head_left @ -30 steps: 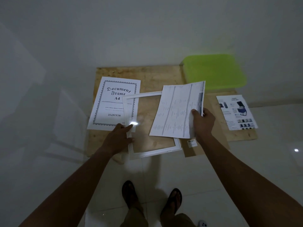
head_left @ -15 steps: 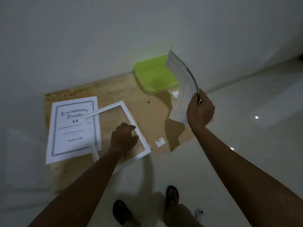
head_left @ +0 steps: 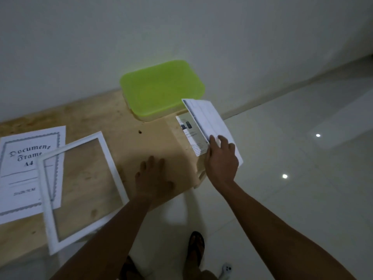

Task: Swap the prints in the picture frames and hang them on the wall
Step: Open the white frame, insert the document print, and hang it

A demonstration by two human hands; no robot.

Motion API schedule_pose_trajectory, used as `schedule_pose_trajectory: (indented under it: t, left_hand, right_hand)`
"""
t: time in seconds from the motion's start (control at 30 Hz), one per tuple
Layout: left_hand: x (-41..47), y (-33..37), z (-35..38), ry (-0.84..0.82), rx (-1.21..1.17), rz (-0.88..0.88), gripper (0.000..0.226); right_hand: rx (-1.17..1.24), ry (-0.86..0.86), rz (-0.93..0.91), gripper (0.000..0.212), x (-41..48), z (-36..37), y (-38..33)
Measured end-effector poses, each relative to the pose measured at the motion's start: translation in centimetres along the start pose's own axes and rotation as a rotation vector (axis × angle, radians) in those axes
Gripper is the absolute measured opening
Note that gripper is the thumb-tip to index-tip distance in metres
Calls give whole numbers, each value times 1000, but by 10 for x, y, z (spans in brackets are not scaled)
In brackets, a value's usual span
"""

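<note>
Right hand [head_left: 221, 160] grip pinches printed sheet [head_left: 210, 118], well right of white frame [head_left: 113, 164], above a brochure [head_left: 191, 134]. Left hand [head_left: 153, 178] flat, fingers spread, grip holding nothing, on bench [head_left: 101, 114] just right of frame.

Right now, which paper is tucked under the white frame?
The Document Frame paper: its right side lies under the frame. The flyer and the lined sheet are by the green lid.

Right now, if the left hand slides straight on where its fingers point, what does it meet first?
Bare wooden board lies just ahead of the left hand; the first object is likely the green container. A small dark speck sits slightly left of that line.
</note>
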State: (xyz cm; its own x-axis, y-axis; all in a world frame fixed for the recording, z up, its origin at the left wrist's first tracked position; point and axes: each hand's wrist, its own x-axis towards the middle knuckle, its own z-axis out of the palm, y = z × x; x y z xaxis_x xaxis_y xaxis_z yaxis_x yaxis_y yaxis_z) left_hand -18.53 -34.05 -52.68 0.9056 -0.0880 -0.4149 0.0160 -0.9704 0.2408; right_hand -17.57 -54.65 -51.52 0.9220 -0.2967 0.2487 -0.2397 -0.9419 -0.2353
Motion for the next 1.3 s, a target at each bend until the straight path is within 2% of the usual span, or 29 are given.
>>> schedule_pose_trajectory:
  t: [0.17,0.3,0.63,0.7,0.8,1.0,1.13,1.3]
  left_hand:
    - [10,-9,13,12,-85,-35,99]
    - [15,-12,15,-4,-51,-33,106]
    - [8,-8,12,11,-102,-75,100]
    - [9,-9,13,17,-97,-74,100]
    - [9,-9,14,23,-75,-63,101]
    - [13,-8,16,-11,-15,-77,103]
    - [13,-9,18,-7,-12,-76,102]
    - [14,-12,21,13,-41,-70,104]
  right_hand:
    - [-66,-220,-40,38,-3,37,2]
    - [-36,-357,-56,41,3,49,-3]
    - [68,-584,-65,46,20,48,-16]
    - [56,-575,-135,42,25,47,-10]
    - [-31,-467,-249,37,28,51,6]
    - [7,-459,-278,45,20,63,25]
    - [-2,-417,-245,47,16,65,20]
    - [-23,-450,-230,50,16,67,13]
